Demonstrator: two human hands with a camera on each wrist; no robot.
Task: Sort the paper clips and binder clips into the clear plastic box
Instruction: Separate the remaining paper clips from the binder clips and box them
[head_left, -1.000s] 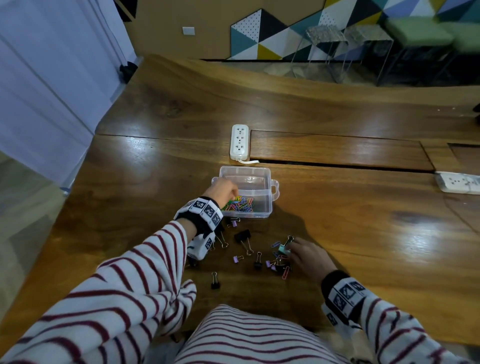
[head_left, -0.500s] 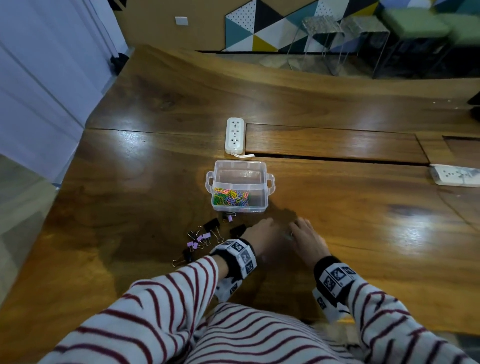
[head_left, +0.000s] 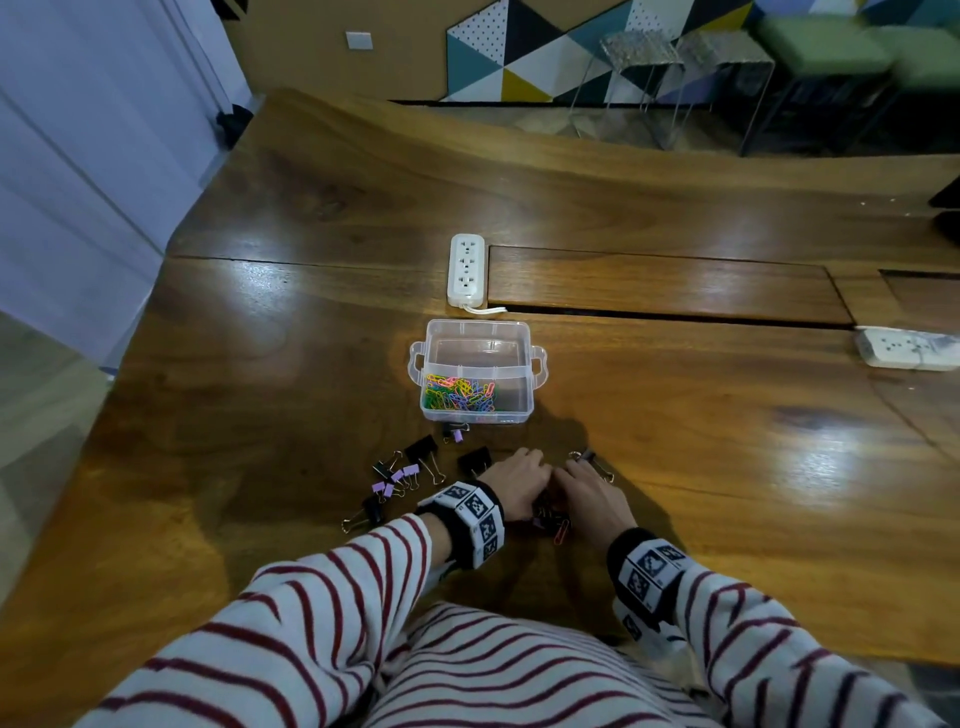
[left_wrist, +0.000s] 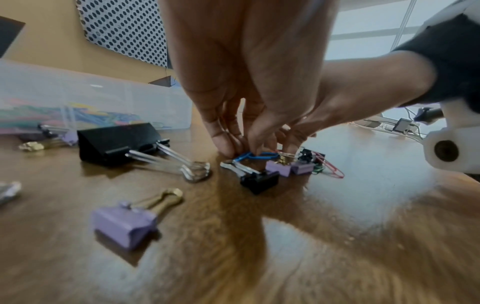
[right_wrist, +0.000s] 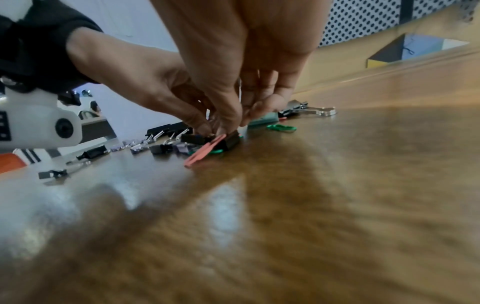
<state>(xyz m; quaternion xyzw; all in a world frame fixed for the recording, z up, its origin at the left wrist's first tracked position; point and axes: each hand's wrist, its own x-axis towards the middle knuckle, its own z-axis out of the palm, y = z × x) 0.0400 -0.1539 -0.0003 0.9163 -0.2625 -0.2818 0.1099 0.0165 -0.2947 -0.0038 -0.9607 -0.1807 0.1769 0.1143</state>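
We pinched blue paper clip (left_wrist: 255, 156) with left hand (head_left: 517, 480) | right hand (head_left: 589, 493) pinching beside it, what we cannot tell | clear plastic box (head_left: 475, 332) beyond both hands

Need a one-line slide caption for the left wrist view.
Left hand pinches a blue paper clip from the clip pile on the table, right hand alongside.

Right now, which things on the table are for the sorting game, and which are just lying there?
For the job:
- clear plastic box
- coloured paper clips already inside it
- binder clips loose on the table
- blue paper clip, pinched by the left hand
- red paper clip

Just lying about:
- white power strip
- second power strip
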